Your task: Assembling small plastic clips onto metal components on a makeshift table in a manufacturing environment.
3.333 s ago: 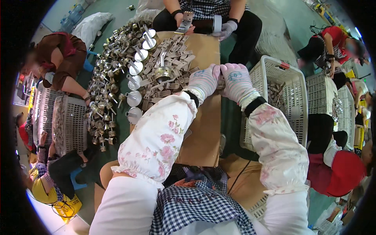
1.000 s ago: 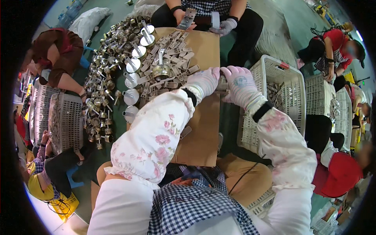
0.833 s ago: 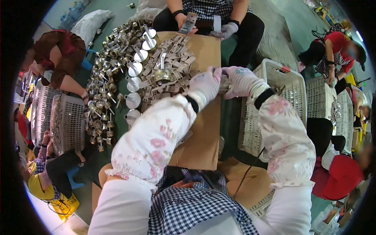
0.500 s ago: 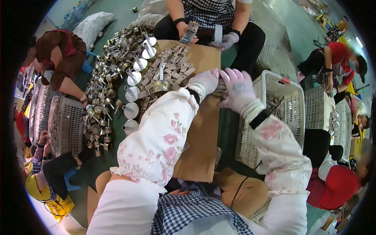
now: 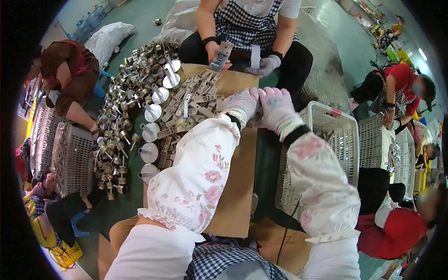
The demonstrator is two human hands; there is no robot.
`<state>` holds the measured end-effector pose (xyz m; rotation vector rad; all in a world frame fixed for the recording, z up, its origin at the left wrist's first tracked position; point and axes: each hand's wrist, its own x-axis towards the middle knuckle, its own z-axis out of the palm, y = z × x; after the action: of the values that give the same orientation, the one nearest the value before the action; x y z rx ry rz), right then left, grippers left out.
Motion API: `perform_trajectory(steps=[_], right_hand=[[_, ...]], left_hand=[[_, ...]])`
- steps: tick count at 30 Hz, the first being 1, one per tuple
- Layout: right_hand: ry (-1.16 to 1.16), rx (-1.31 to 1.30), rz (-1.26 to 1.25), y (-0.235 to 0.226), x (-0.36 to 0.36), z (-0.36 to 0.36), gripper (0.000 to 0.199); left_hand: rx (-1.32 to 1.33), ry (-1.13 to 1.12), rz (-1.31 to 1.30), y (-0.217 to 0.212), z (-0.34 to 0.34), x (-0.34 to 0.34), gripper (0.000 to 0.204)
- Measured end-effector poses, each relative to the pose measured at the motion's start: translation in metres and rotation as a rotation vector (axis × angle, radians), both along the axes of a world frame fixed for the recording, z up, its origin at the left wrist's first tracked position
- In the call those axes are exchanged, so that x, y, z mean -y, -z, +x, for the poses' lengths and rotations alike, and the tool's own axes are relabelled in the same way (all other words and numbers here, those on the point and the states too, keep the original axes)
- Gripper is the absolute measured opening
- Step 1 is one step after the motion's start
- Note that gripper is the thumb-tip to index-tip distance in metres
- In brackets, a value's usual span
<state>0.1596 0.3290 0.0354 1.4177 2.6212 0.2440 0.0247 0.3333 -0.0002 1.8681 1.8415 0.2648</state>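
Note:
Both my hands wear pale pinkish-white gloves and meet above the right edge of a brown cardboard sheet [image 5: 233, 196]. My left hand [image 5: 242, 105] is closed, its fingertips pressed together. Beside it, nearly touching, my right hand [image 5: 278, 111] has its fingers curled down. What they hold is hidden beneath the fingers. Many taupe clip-like pieces [image 5: 198, 99] lie heaped on the cardboard to the left of my hands. Close to my left sleeve stands a metal cup with an upright stem [image 5: 185, 123]. White discs with stems [image 5: 150, 132] form a curved row along the heap's left side.
Left on the floor spreads a pile of metal cups with stems [image 5: 112, 154]. A white plastic basket [image 5: 352, 135] stands right of the cardboard. Opposite sits a co-worker holding a bent metal strip [image 5: 220, 57] and a pale curved band [image 5: 255, 57]. Other people work at both sides.
My right hand's spread fingers have curled in, and the hand has drawn closer to the left one. The view has shifted, so the cardboard and heap appear lower.

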Motion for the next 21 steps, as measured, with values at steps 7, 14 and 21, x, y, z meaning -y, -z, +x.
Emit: perform_trajectory(steps=[7, 14, 21], right_hand=[[-0.043, -0.251, 0.127, 0.026, -0.010, 0.001, 0.054], [0.143, -0.098, -0.121, 0.001, 0.000, -0.011, 0.079], [0.148, -0.149, -0.078, 0.007, 0.001, -0.011, 0.074]], left_hand=[[0.053, 0.071, 0.037, 0.005, -0.005, -0.005, 0.042], [0.171, -0.048, 0.009, 0.001, -0.004, -0.005, 0.056], [0.027, -0.038, -0.018, 0.009, -0.001, -0.006, 0.047]])
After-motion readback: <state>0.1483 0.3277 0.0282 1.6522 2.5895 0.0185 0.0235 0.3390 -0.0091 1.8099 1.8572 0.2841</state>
